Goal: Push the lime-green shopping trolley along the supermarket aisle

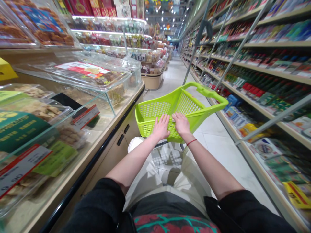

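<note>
From the head view, your left hand (161,127) lies on the near wall of a lime-green plastic shopping basket (155,110), its fingers (165,118) spread wide and pressed flat against the mesh, not curled around anything. Your right hand (181,124) rests just beside it on the same wall, its fingers (178,117) open and only slightly parted, also holding nothing. A red cord bracelet (191,142) circles your right wrist.

The basket sits ahead of you with its handle (213,94) lying out to the right. Its left side is near the edge of a glass-topped display counter (104,152) filled with packaged baked goods (36,108). To your right, a wider strip of tiled floor (218,142) separates the basket from tall shelves (267,64) of packaged goods. The aisle floor runs on ahead. Inside the basket, you see mostly green mesh.
</note>
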`<state>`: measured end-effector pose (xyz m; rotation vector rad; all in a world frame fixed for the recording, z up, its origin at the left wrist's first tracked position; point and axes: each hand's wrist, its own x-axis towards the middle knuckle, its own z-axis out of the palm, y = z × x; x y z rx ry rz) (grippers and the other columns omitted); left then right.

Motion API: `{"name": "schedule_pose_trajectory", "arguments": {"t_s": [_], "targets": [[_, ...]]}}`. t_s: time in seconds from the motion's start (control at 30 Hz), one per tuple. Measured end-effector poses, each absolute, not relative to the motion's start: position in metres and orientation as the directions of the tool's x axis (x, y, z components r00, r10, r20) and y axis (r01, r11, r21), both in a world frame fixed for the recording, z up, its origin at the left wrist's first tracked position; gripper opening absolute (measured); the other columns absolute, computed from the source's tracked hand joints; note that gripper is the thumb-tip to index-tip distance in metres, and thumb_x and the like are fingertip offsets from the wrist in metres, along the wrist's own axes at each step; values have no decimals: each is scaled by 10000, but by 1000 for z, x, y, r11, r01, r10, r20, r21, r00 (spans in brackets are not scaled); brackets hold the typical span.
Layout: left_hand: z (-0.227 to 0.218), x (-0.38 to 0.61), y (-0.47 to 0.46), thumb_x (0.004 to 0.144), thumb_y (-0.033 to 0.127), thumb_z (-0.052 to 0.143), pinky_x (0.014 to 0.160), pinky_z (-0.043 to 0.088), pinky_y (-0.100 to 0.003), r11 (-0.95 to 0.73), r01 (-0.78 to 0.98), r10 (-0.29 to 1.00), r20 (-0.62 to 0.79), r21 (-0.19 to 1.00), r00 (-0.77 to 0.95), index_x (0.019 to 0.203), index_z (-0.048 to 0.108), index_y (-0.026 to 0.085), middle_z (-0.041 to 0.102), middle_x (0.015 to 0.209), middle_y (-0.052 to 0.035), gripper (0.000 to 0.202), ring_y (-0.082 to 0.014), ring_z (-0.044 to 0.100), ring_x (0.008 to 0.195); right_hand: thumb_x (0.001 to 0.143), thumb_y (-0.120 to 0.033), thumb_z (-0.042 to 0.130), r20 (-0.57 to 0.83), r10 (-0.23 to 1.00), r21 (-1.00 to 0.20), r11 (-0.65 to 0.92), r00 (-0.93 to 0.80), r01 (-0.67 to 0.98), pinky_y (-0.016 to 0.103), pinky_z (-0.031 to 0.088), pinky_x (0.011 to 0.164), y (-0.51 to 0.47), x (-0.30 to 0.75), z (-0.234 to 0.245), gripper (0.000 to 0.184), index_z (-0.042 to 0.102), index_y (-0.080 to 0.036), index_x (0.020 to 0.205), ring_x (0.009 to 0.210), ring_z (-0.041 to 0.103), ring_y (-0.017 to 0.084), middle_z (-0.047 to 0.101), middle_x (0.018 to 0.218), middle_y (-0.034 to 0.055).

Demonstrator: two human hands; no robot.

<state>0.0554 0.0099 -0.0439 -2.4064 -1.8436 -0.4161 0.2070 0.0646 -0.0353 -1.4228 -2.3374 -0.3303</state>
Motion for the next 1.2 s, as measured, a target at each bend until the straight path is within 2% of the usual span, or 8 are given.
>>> {"name": "schedule_pose_trajectory", "arguments": {"t_s": [0.1, 0.2, 0.37, 0.5, 0.73, 0.83, 1.03, 1.2], "targets": [[-44, 64, 15, 799, 292, 563, 1262, 89, -554, -248, 963, 951, 217, 104, 221, 1587, 204, 129, 242, 1665, -120, 881, -271, 192, 1546, 961, -116, 428, 422, 786, 29, 486, -451, 874, 441, 355, 1165, 69, 223, -31, 437, 618, -161, 1352, 1400, 476, 261, 549, 1482, 139], [-46, 65, 14, 796, 294, 560, 1266, 75, -552, -250, 961, 948, 228, 114, 220, 1583, 215, 112, 280, 1652, -121, 878, -272, 210, 1540, 971, -150, 460, 442, 780, 36, 477, -442, 878, 468, 353, 1173, 79, 250, -25, 396, 639, -176, 1324, 1406, 469, 272, 557, 1474, 140], [-45, 63, 11, 804, 312, 547, 1266, 68, -554, -261, 957, 949, 217, 127, 229, 1581, 212, 92, 276, 1652, -126, 874, -275, 206, 1540, 972, -105, 428, 492, 813, -59, 389, -312, 919, 504, 303, 1205, 91, 279, -18, 395, 667, -141, 1284, 1437, 423, 296, 547, 1477, 166], [-42, 63, 11, 815, 329, 537, 1268, 64, -548, -260, 958, 949, 213, 121, 230, 1579, 215, 98, 284, 1650, -125, 860, -271, 208, 1540, 977, -95, 401, 505, 831, -120, 335, -233, 934, 470, 268, 1234, 86, 267, -25, 431, 607, -92, 1356, 1468, 379, 284, 485, 1523, 198], [-43, 61, 11, 834, 338, 532, 1260, 92, -576, -266, 953, 943, 242, 145, 227, 1561, 267, 115, 330, 1630, -122, 805, -279, 233, 1530, 906, -32, 419, 463, 788, -51, 482, -407, 875, 451, 345, 1196, 69, 227, -43, 536, 569, -155, 1405, 1446, 425, 243, 506, 1522, 133], [-43, 60, 10, 832, 333, 544, 1257, 92, -585, -277, 948, 939, 254, 157, 232, 1561, 273, 131, 349, 1621, -123, 803, -284, 241, 1528, 889, -28, 441, 453, 772, -22, 509, -445, 860, 458, 353, 1186, 69, 233, -39, 555, 561, -162, 1414, 1437, 438, 246, 511, 1517, 139], [-43, 59, 10, 843, 334, 541, 1259, 91, -583, -279, 947, 940, 249, 158, 235, 1567, 260, 130, 356, 1617, -128, 803, -299, 253, 1523, 944, -84, 425, 473, 803, 15, 403, -362, 915, 450, 333, 1188, 89, 275, -15, 411, 651, -109, 1286, 1414, 452, 281, 563, 1455, 185], [-46, 60, 12, 842, 338, 535, 1262, 83, -577, -276, 947, 939, 257, 167, 229, 1565, 266, 121, 359, 1615, -129, 802, -297, 257, 1521, 981, -124, 375, 550, 802, -69, 319, -231, 945, 522, 324, 1184, 101, 289, -11, 406, 658, -109, 1272, 1438, 406, 311, 548, 1464, 192]]}}
